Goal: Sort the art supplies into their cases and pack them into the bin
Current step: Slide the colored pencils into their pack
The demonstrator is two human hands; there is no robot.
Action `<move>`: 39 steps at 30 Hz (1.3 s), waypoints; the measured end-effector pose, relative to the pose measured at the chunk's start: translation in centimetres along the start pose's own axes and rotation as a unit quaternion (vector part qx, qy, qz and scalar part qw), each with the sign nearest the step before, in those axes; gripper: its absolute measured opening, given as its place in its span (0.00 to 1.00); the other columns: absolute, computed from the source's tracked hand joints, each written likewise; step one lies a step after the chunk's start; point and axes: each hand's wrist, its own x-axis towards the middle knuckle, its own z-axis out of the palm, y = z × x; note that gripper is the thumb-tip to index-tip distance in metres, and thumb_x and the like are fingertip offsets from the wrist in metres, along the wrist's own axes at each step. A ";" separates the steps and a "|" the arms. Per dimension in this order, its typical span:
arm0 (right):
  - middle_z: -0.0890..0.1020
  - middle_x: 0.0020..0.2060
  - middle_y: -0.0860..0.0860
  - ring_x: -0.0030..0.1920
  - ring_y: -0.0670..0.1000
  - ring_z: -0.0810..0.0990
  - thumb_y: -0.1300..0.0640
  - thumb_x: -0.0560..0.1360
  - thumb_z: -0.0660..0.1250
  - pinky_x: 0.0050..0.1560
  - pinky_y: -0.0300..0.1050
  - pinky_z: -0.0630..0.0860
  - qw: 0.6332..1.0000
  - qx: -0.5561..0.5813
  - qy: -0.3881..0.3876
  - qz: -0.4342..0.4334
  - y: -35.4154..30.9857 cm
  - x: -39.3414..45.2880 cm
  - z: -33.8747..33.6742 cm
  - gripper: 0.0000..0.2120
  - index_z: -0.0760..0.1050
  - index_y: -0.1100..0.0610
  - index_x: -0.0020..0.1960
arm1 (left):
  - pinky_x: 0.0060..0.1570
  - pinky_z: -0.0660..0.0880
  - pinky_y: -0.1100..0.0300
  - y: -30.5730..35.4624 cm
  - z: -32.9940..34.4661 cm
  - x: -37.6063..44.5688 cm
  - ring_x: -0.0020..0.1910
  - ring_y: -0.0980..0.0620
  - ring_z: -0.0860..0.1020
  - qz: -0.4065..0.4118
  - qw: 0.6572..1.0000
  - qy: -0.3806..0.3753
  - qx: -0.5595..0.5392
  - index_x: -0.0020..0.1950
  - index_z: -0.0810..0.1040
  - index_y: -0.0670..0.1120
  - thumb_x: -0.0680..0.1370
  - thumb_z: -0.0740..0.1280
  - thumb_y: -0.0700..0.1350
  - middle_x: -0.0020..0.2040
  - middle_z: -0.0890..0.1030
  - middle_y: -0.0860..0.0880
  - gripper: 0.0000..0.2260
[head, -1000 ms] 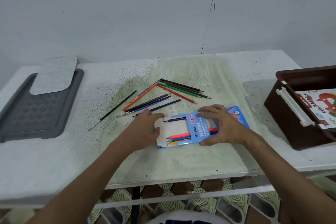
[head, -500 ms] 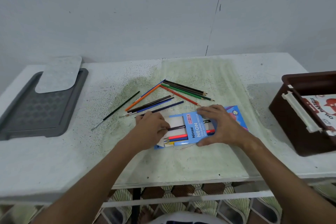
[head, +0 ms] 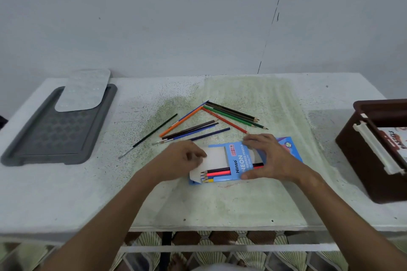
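The blue cardboard pencil box (head: 239, 164) lies flat near the table's front edge, pinned at its closed end by the right hand (head: 267, 157), fingers spread over it, apparently so it will not slide while being filled. At its open end the left hand (head: 181, 158) is curled loosely against the white flap; whether anything is pinched cannot be told. A few pencils (head: 217, 174) are seen inside, tips outward. Slim loose pencils (head: 211, 120) are scattered just behind. A brown plastic bin (head: 361, 149) stands well apart on the right.
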 end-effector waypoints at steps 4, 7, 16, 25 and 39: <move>0.74 0.61 0.43 0.63 0.42 0.67 0.40 0.67 0.73 0.64 0.40 0.64 0.997 0.013 0.074 -0.005 -0.7 1.4 -0.6 0.29 0.75 0.52 0.64 | 0.42 0.68 0.67 -1.7 -3.5 1.5 0.42 0.56 0.75 -0.058 0.980 0.186 0.048 0.54 0.82 0.48 0.77 0.65 0.41 0.47 0.79 0.51 0.09; 0.80 0.55 0.52 0.56 0.48 0.76 0.54 0.73 0.72 0.57 0.40 0.69 0.989 -0.007 0.146 0.012 -0.9 3.8 -1.3 0.16 0.79 0.59 0.58 | 0.46 0.68 0.62 -3.2 -5.7 3.6 0.44 0.53 0.74 -0.075 0.973 0.190 0.110 0.59 0.80 0.47 0.78 0.63 0.42 0.50 0.78 0.47 0.12; 0.75 0.63 0.58 0.62 0.58 0.74 0.60 0.77 0.67 0.62 0.47 0.69 0.977 -0.037 0.143 0.156 0.7 8.0 -3.7 0.17 0.75 0.60 0.64 | 0.50 0.71 0.60 -3.7 -6.2 8.3 0.48 0.51 0.76 -0.049 0.976 0.096 0.190 0.64 0.77 0.47 0.79 0.62 0.48 0.51 0.79 0.47 0.14; 0.82 0.55 0.58 0.51 0.52 0.79 0.61 0.77 0.66 0.47 0.35 0.67 0.982 -0.060 0.062 0.167 2.1 7.9 -4.9 0.13 0.78 0.62 0.60 | 0.53 0.75 0.49 1.3 -3.2 13.6 0.53 0.46 0.76 0.079 0.975 0.037 0.204 0.66 0.75 0.48 0.81 0.60 0.45 0.57 0.76 0.45 0.14; 0.79 0.40 0.51 0.40 0.48 0.76 0.52 0.71 0.74 0.36 0.36 0.68 0.972 -0.006 0.152 0.177 2.4 6.2 -3.4 0.10 0.82 0.58 0.46 | 0.47 0.69 0.60 4.3 -1.6 19.6 0.49 0.52 0.75 0.059 0.968 -0.142 0.200 0.57 0.80 0.45 0.77 0.68 0.42 0.51 0.79 0.49 0.09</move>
